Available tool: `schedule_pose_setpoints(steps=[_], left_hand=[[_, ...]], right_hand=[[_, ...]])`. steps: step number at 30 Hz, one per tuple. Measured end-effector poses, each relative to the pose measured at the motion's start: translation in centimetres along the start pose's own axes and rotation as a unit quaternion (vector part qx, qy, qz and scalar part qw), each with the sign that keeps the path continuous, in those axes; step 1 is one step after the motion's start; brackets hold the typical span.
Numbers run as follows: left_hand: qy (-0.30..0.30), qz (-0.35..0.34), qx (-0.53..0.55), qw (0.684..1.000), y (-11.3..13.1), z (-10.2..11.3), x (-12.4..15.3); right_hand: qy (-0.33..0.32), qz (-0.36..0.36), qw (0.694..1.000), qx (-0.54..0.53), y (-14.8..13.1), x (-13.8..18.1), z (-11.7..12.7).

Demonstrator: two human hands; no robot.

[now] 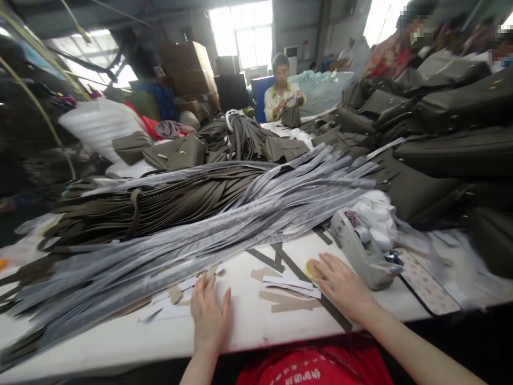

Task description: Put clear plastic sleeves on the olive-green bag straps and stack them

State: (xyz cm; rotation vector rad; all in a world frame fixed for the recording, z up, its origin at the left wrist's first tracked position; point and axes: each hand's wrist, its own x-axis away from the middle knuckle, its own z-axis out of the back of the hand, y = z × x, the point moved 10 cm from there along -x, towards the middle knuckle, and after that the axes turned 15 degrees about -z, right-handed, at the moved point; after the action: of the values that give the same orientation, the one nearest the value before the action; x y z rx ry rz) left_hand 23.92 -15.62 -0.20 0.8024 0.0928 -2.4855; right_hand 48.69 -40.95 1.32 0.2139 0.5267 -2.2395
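My left hand [210, 313] lies on the white tabletop, fingers stretched out and apart. Its fingertips are beside a small tan card piece [175, 294] and white paper strips [170, 312]. My right hand [340, 280] has its fingers curled over a small round yellow thing [310, 269], mostly covered, so its kind is unclear. Beneath that hand runs a dark olive strap [334, 313]. Between the hands lie white paper strips [294, 283] and tan card strips [296, 306]. Shorter dark strips [266, 260] rest just beyond them.
A grey tape dispenser [355, 251] stands right of my right hand, beside a phone with a patterned case [430, 283]. Long grey-wrapped straps [200, 224] and dark straps [172, 200] span the table. Olive bags [452, 107] are heaped right. A person [276, 96] sits opposite.
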Motion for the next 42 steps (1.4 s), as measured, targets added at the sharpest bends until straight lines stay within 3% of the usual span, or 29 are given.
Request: schedule_pose_setpoints(steps=[3, 6, 8, 11, 14, 18, 22, 30, 42], left_hand=[[0.011, -0.023, 0.0, 1.0, -0.2, -0.3, -0.2], [0.012, -0.037, -0.005, 0.999, -0.2, -0.5, -0.4], [0.008, -0.032, -0.01, 0.999, -0.2, -0.5, -0.5], [0.008, -0.026, -0.017, 0.999, -0.2, -0.3, -0.6], [0.005, -0.015, -0.019, 1.0, -0.3, -0.3, -0.6], [-0.016, -0.001, -0.017, 1.0, -0.5, -0.8, -0.5], [-0.02, 0.012, -0.014, 1.0, -0.7, -1.0, -0.4], [-0.022, 0.022, 0.01, 0.999, -1.1, -1.3, -0.4], [-0.033, 0.019, -0.003, 0.999, -1.2, -1.4, -0.1]], right_hand=[[0.049, -0.037, 0.995, -0.073, 1.7, -0.8, 6.5], [0.152, -0.129, 0.978, -0.066, 7.7, -1.8, 13.1], [0.182, -0.209, 0.961, -0.017, 12.8, -2.4, 15.1], [0.159, -0.256, 0.953, 0.041, 18.4, -3.5, 14.1], [0.136, -0.24, 0.96, 0.045, 20.3, -4.2, 11.5], [0.13, -0.221, 0.966, 0.04, 20.2, -4.4, 8.5], [0.132, -0.205, 0.969, 0.023, 19.5, -3.9, 7.1], [0.168, -0.235, 0.957, -0.04, 20.6, -2.1, 8.3], [0.175, -0.224, 0.959, -0.01, 20.6, -3.6, 7.4]])
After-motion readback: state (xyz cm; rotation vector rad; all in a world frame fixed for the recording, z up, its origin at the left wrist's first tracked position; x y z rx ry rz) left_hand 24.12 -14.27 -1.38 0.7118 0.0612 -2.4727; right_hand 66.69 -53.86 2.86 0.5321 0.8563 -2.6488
